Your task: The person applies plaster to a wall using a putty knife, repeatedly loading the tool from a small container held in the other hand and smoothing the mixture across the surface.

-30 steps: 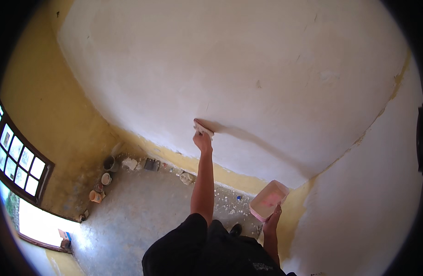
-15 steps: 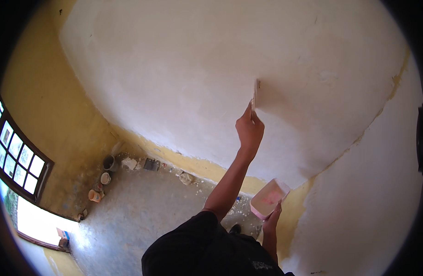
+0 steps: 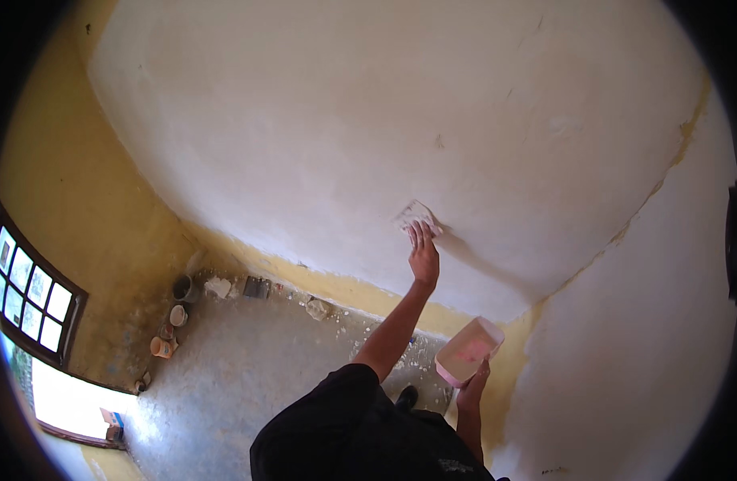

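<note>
My left hand reaches out to the pale wall, its fingers closed on a flat putty scraper. The scraper's whitish, smeared blade lies nearly flat against the wall, and a shadow falls to its right. Lower down on the right, my right hand grips a pink rectangular tub by its near right side. The tub is tilted so its inside shows, with pale and pinkish putty at the bottom. My right fingers are partly hidden beneath it.
A grey floor stretches to the lower left, spattered with white bits along the wall's foot. A dark bucket, an orange container and a pale lump stand there. A barred window is in the yellow left wall.
My left hand has moved the scraper down and slightly left along the wall. Its blade, seen edge-on before, now shows its broad face. The tub has hardly moved.
</note>
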Tool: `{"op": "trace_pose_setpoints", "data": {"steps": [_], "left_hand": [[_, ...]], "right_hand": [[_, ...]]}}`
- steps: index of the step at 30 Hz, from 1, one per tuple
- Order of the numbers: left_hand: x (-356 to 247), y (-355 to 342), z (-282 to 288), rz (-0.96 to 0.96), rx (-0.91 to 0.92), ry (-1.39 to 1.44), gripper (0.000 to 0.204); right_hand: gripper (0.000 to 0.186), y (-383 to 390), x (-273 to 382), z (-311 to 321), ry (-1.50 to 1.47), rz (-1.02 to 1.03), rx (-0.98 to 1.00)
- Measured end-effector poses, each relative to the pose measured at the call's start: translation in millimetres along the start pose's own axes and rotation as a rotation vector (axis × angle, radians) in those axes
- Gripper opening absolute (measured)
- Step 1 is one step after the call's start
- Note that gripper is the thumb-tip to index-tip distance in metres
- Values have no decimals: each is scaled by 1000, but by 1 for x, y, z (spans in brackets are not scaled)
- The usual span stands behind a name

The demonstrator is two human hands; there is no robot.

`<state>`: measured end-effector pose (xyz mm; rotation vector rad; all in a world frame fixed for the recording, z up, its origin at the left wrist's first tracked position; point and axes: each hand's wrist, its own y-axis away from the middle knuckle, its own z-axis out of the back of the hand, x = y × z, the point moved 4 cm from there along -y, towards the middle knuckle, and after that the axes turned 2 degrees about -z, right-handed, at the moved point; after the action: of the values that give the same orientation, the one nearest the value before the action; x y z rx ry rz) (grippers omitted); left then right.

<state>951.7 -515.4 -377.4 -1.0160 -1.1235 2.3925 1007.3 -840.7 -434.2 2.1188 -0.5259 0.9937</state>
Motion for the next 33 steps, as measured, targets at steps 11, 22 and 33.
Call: {"op": "trace_pose_setpoints", "data": {"steps": [11, 22, 33], "left_hand": [[93, 64, 51, 605, -45, 230, 19], [10, -105, 73, 592, -146, 458, 17], [-136, -71, 108, 237, 206, 606, 37]], "right_hand": [[49, 4, 22, -1, -78, -11, -63], [48, -11, 18, 13, -51, 26, -61], [51, -25, 8, 10, -16, 86, 98]]}}
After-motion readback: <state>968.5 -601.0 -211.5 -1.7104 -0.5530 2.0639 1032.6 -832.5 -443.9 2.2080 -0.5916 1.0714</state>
